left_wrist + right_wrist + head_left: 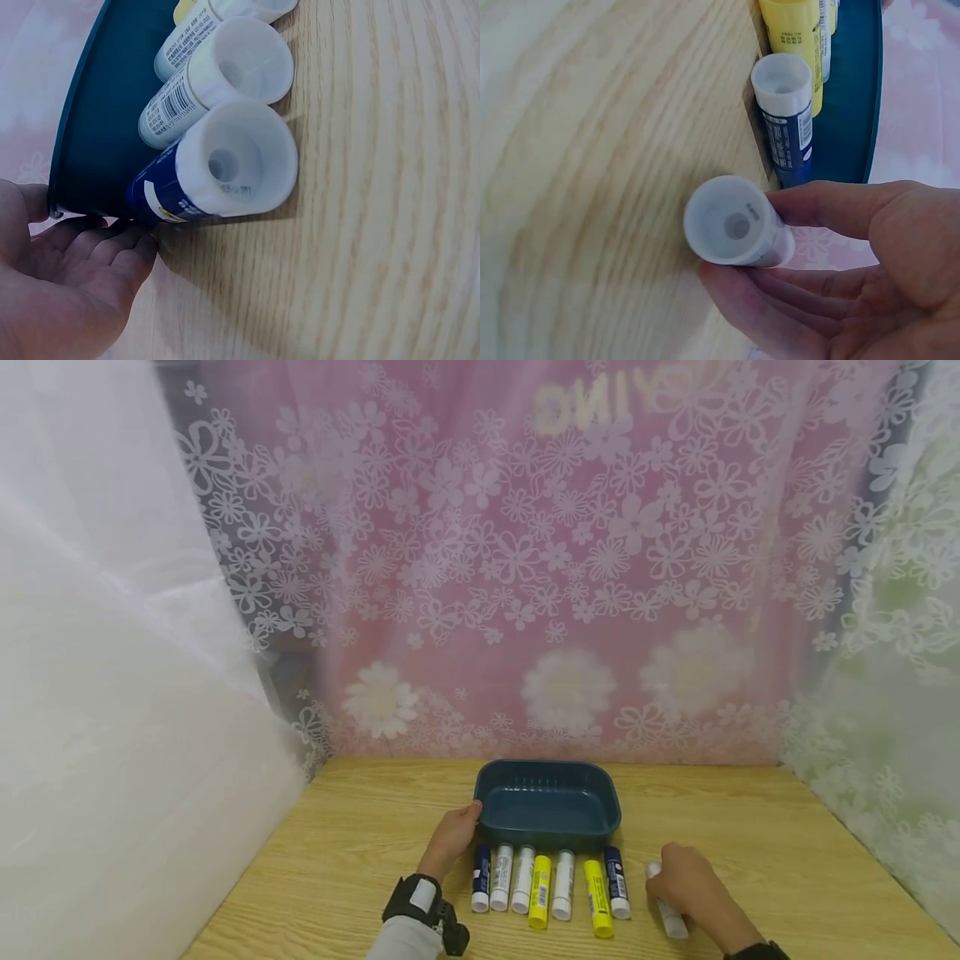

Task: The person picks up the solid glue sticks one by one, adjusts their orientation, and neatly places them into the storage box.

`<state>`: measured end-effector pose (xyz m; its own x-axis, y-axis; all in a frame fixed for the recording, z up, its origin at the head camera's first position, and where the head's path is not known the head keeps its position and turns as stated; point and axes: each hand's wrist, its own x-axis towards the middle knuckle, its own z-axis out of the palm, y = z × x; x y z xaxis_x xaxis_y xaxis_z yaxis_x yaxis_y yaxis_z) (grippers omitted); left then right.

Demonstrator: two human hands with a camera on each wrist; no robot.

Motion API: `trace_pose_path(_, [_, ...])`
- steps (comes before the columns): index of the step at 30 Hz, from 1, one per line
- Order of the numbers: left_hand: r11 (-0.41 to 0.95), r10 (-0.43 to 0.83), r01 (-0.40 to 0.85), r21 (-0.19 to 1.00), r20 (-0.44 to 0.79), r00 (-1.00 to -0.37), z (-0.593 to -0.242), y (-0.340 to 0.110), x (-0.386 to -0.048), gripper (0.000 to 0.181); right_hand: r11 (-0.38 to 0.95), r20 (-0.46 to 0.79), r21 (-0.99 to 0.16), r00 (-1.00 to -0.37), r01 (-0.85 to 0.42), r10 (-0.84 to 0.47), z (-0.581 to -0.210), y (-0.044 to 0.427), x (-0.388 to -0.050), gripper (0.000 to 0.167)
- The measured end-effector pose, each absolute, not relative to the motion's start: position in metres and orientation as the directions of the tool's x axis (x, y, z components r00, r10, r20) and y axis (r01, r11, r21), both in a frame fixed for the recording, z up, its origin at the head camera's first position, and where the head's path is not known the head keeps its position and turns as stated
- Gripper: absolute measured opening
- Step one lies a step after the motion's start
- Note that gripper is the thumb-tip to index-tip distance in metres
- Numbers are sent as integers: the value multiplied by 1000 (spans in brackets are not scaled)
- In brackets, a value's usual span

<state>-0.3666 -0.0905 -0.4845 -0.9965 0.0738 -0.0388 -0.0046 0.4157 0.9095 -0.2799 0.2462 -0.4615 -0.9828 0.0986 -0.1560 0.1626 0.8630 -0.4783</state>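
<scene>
My left hand [452, 835] grips the left end of a dark blue plastic basket [547, 812], thumb at the rim and fingers against the outside. With thumb and fingers, my right hand [686, 883] pinches a white glue stick [731, 225] to the right of the basket; its hollow white base faces the right wrist camera. Several more glue sticks lie in a row along the basket's front. From left to right come a dark blue one [481, 878], two white, a yellow one [540, 892], a white one [562, 885], a yellow one [598, 897] and a dark blue one [617, 882].
Everything lies on a wood-grain table [757, 835]. A pink floral curtain [525, 568] hangs behind its far edge, with a white sheet [135, 735] on the left and a flowered translucent sheet [885, 735] on the right.
</scene>
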Motion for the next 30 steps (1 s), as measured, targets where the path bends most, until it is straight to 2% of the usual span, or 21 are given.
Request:
trace_pose_path(15, [414,65,-10,910,-40,-997,-487,-93,-368,56,872,52,-489,-997,24,57,-426,243,-301,26])
trace_pose_path(26, [424,63,-8,906,-39,-997,-487,-91,-369,56,904,171,-418,-985,-88,-17,-396,227,-322,15])
trace_pose_path(30, [424,61,-9,906,-39,-997,-486,-91,-369,56,902,198,-411,-979,-132,-53,-384,216,-333,22])
